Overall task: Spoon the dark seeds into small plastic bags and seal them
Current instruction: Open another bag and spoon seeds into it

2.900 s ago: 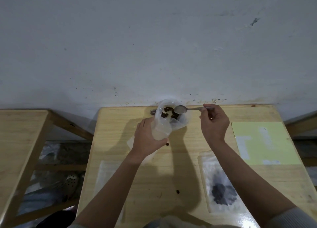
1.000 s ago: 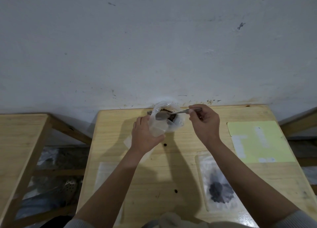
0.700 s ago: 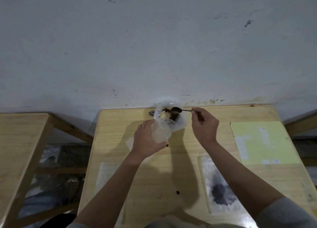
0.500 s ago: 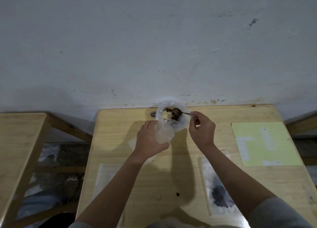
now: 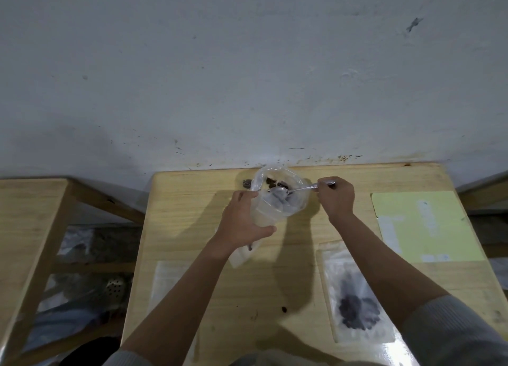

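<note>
My left hand grips a small clear plastic bag, held upright above the wooden table. Behind it sits a larger clear bag with dark seeds in its far part. My right hand pinches the handle of a metal spoon, whose bowl lies inside the larger bag near the small bag's mouth. A flat sealed bag with dark seeds rests on the table under my right forearm. Whether the spoon carries seeds is unclear.
A yellow-green sheet lies at the table's right. An empty flat bag lies at the front left. A loose seed sits mid-table. A second wooden table stands at the left; the wall is right behind.
The spoon went into the seed bag, rose loaded towards the small bag, and now lies lower with its bowl looking pale. My right hand moved slightly right.
</note>
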Available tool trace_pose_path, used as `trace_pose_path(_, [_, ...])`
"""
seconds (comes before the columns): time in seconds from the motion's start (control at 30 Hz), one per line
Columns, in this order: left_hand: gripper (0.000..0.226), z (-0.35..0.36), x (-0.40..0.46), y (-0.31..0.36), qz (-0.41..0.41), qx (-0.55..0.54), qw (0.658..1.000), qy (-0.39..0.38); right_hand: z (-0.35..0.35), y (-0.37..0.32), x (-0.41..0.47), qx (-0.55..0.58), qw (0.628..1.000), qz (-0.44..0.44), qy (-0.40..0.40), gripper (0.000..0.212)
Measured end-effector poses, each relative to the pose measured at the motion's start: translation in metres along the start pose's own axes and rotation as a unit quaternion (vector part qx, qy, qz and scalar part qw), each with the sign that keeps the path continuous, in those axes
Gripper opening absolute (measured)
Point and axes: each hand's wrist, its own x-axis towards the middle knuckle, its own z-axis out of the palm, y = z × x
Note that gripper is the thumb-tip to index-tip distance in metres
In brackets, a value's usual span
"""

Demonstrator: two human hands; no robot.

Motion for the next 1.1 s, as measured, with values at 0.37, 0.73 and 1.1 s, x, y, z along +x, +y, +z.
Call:
trace_pose_path(0.37, [0.098,-0.002,-0.005,-0.005,-0.007,-0.015,1.000,0.009,0.007,-0.008,-0.022,0.131,0.988,0.087,0.001,0.014])
trace_pose_path(0.73, [0.100,-0.004,-0.016,0.007,-0.013,-0.014,0.997,0.080,-0.037,-0.037,-0.056,0.208,0.976,-0.045,-0.043,0.018])
trace_pose_path(1.1, [0.092,-0.016,-0.042,0.028,0.065,0.025,0.979,0.193,-0.052,-0.054,-0.088,0.175,0.961,-0.201,-0.080,0.019])
